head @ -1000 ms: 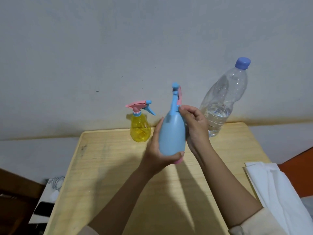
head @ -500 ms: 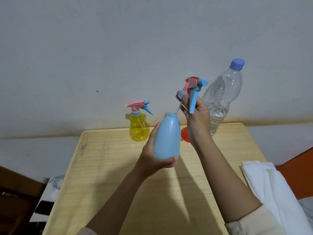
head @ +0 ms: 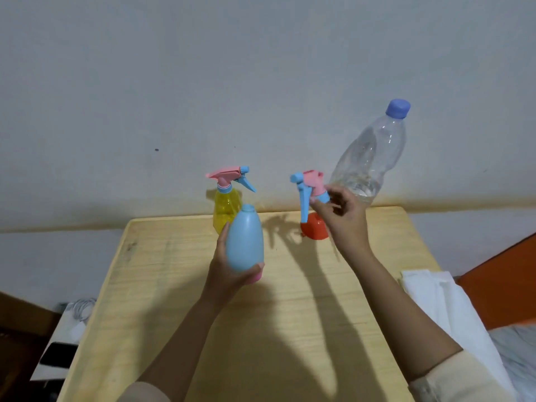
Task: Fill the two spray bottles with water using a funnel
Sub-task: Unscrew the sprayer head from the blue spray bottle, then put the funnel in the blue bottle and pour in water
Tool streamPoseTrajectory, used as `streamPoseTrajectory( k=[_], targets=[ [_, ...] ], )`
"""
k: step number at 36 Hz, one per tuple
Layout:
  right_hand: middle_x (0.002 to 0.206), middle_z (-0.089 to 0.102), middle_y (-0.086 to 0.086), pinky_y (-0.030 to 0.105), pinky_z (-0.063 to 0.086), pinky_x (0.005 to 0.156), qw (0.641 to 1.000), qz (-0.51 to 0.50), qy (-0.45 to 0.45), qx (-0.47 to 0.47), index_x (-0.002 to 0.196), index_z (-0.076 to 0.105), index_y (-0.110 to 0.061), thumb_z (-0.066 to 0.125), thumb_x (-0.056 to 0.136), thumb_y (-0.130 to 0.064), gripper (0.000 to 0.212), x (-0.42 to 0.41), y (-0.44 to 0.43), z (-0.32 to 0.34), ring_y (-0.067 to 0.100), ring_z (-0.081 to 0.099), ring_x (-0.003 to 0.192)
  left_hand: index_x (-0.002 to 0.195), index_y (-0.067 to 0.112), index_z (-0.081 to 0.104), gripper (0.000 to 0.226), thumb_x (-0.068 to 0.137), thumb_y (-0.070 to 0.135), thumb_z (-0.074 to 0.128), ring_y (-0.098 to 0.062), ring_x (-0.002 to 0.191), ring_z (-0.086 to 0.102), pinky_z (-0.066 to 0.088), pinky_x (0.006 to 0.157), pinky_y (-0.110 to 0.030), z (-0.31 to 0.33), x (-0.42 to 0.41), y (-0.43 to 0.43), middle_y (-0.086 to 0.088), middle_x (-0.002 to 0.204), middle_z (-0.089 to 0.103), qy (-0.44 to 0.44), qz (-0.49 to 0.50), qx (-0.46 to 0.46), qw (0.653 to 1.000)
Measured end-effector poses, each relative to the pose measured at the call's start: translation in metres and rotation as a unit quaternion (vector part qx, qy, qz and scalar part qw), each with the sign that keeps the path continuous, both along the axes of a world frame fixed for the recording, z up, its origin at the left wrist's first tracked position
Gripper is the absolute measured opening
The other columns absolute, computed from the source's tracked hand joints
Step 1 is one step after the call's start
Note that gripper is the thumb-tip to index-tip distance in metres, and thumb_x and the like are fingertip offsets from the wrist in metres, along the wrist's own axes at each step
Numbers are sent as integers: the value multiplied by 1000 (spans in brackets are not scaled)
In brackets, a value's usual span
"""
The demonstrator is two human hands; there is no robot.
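- Blue bottle (head: pixel 244 239) was held upright in left hand (head: pixel 229 274) above the table (head: pixel 162 285), neck open, no sprayer on it.
- Right hand (head: pixel 343 216) pinched the removed spray head (head: pixel 309 188) by its collar, lifted off to the right, well apart from the blue bottle.
- Yellow bottle (head: pixel 224 208) stood at the table's far edge, just behind the blue one, sprayer on.
- Orange funnel (head: pixel 314 230) sat on the table under the right hand, mostly hidden by it.
- Water bottle (head: pixel 369 158) stood at the far right, capped, water low in it.
- Step, as judged: opening first bottle, done; nothing filled.
- Next likely needs: spray head set down, blue bottle stood on the table, funnel seated in its neck, then water bottle uncapped.
- Risk: light empty bottle could tip under the funnel.
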State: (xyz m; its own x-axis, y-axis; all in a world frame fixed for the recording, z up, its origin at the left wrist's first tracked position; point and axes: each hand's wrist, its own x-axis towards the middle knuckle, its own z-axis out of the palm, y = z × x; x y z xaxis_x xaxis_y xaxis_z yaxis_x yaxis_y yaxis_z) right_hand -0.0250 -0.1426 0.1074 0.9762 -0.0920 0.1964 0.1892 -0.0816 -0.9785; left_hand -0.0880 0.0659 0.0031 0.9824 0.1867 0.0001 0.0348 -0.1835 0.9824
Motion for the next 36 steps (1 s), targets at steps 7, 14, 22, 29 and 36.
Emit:
streamPoseTrajectory(
  k=[7, 14, 22, 29, 36],
  targets=[
    [79, 62, -3, 26, 43, 66, 975, -9, 112, -193, 81, 60, -15, 80, 70, -19, 23, -36, -2, -114, 14, 54, 72, 128, 43, 32, 93, 49, 45, 80, 9, 113, 47, 41, 89, -11, -26, -6, -2, 23, 128, 43, -19, 1, 28, 999],
    [78, 61, 7, 32, 43, 65, 963, -41, 153, -219, 76, 56, -12, 75, 69, -10, 21, -47, 12, -155, 24, 56, 77, 124, 47, 29, 96, 44, 42, 81, 10, 106, 50, 44, 77, -7, -46, -15, 2, 17, 124, 46, 7, 23, 30, 999],
    [85, 60, 4, 38, 47, 74, 948, -48, 160, -270, 85, 58, -14, 71, 73, -31, 25, -39, 32, -166, 25, 55, 86, 120, 61, 27, 104, 51, 18, 92, 11, 109, 48, 44, 78, -7, -54, -17, 2, 25, 123, 45, -7, 33, 73, 997],
    [129, 46, 14, 19, 24, 95, 957, -104, 115, -246, 127, 45, -1, 61, 87, -18, 46, -18, 15, -146, 27, 39, 122, 118, 65, 27, 96, 48, 36, 87, 5, 112, 48, 43, 84, -16, -60, -17, 9, 25, 124, 44, 8, 23, 76, 997],
    [138, 40, 6, 39, 35, 105, 939, -109, 151, -289, 139, 30, -14, 73, 69, -34, 85, 40, -2, -163, 24, 36, 128, 119, 58, 25, 95, 47, 40, 85, 19, 107, 44, 41, 79, -7, -63, -16, 9, 29, 121, 42, 9, 10, 81, 997]
  ],
)
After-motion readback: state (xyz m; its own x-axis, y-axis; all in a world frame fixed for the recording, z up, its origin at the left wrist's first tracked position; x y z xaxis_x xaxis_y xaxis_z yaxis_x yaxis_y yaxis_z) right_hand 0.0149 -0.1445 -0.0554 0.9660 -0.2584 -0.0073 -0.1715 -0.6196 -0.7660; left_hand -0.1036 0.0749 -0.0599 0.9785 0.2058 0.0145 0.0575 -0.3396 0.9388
